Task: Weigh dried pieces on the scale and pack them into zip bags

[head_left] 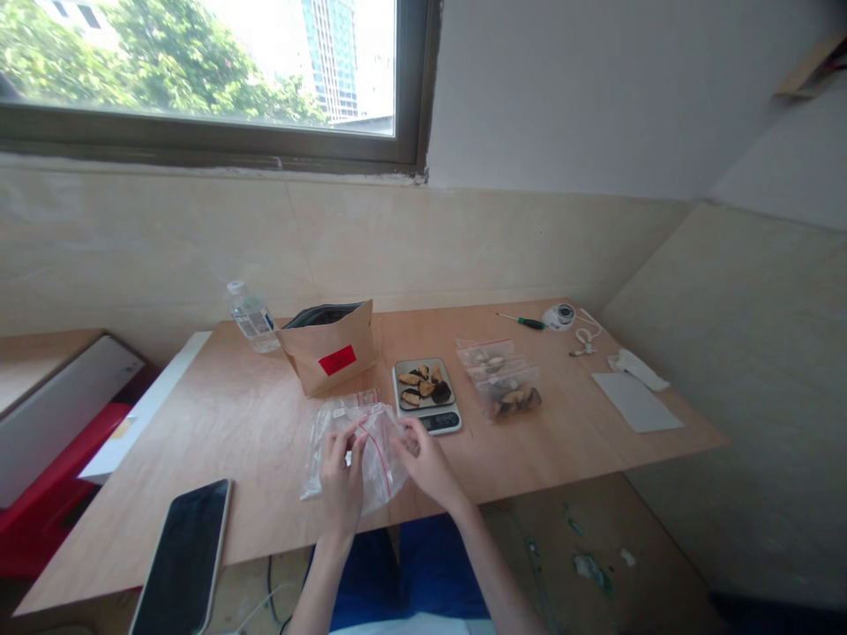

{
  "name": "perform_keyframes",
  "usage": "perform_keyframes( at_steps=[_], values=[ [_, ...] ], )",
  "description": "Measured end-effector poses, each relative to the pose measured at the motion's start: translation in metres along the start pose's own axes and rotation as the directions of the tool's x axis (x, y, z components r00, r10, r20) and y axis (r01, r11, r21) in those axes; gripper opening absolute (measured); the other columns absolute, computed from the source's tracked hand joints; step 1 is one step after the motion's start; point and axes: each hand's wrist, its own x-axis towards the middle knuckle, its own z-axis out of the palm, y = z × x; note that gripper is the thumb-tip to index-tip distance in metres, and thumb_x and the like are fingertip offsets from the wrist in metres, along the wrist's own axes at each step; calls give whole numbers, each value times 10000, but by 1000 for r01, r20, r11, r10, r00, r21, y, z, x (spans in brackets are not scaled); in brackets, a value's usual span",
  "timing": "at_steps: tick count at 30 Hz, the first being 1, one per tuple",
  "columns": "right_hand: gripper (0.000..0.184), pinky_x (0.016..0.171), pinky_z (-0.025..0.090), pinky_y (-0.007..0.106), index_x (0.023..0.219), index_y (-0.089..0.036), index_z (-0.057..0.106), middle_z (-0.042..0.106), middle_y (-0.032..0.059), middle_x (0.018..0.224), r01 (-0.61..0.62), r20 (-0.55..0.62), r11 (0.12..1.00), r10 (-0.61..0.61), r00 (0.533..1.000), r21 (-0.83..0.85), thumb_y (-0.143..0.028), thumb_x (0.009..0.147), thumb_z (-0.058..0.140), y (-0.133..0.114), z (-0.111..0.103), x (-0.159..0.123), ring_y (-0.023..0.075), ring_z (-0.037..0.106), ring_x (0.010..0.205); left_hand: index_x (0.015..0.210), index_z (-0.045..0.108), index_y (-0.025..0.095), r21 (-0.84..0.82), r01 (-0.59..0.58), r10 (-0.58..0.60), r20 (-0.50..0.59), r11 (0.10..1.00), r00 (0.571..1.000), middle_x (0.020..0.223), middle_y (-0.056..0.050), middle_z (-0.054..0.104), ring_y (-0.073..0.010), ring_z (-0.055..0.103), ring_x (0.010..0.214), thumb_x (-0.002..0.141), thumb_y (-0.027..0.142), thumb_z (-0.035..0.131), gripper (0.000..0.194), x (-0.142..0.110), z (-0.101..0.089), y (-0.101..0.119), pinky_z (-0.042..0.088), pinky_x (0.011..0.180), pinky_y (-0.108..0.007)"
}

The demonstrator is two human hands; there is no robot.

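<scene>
My left hand [341, 483] and my right hand [427, 460] both pinch the top of a clear zip-lock bag [354, 454] with a red seal strip, and nothing shows inside it. Just beyond them stands a digital kitchen scale [427, 397] carrying dark and tan dried slices [416, 384]. Behind and to the left is a kraft paper bag [329, 353] with a red label. To the right lie filled plastic bags [503, 384] holding similar slices.
The plywood table [218, 441] also holds a water bottle [251, 316], a green-handled screwdriver [522, 321], a small white round device [559, 316] with a cable, a grey sheet [635, 401] and a white cloth [639, 369]. A smartphone [183, 556] lies at the near left edge.
</scene>
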Motion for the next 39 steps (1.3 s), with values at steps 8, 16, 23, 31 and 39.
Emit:
perform_keyframes(
  at_steps=[8, 16, 23, 31, 39],
  values=[
    [333, 645, 461, 256, 968, -179, 607, 639, 29, 767, 40, 47, 999, -39, 998, -12, -430, 919, 394, 11, -15, -3, 164, 613, 726, 839, 649, 191, 104, 13, 12, -235, 994, 972, 782, -26, 578, -162, 538, 729, 858, 405, 515, 253, 4, -23, -5, 441, 671, -281],
    [307, 875, 441, 388, 1045, -164, 566, 595, 130, 1037, 100, -485, 886, -339, 806, -452, -371, 904, 388, 39, -66, 33, 232, 536, 1014, 855, 595, 183, 160, -58, 100, -265, 985, 959, 1022, -85, 608, -212, 556, 1005, 876, 381, 485, 227, 12, -26, -10, 426, 881, -373],
    [628, 928, 377, 500, 1245, -60, 426, 509, 244, 1181, -111, -527, 745, -350, 774, -658, -512, 818, 519, 33, -42, 67, 343, 439, 1151, 878, 427, 206, 26, 48, -44, -139, 998, 989, 1241, -158, 576, -232, 558, 1135, 938, 381, 317, 215, 14, 12, -10, 429, 899, -406],
    [775, 947, 338, 539, 1332, -55, 346, 389, 298, 1325, -142, -475, 669, -346, 809, -730, -494, 751, 613, 40, -11, 79, 396, 382, 1215, 966, 461, 190, -24, 81, -84, -157, 996, 984, 1218, -160, 585, -219, 579, 1094, 935, 384, 327, 238, 16, 26, -5, 454, 873, -387],
    [400, 901, 393, 447, 1164, -203, 553, 468, 152, 1209, -27, -351, 657, -368, 861, -753, -387, 811, 592, 42, -32, 68, 294, 467, 1110, 911, 437, 200, -43, 116, -120, -129, 992, 984, 1227, -168, 576, -234, 567, 1114, 933, 379, 327, 211, 13, 25, -7, 439, 907, -416]
  ],
)
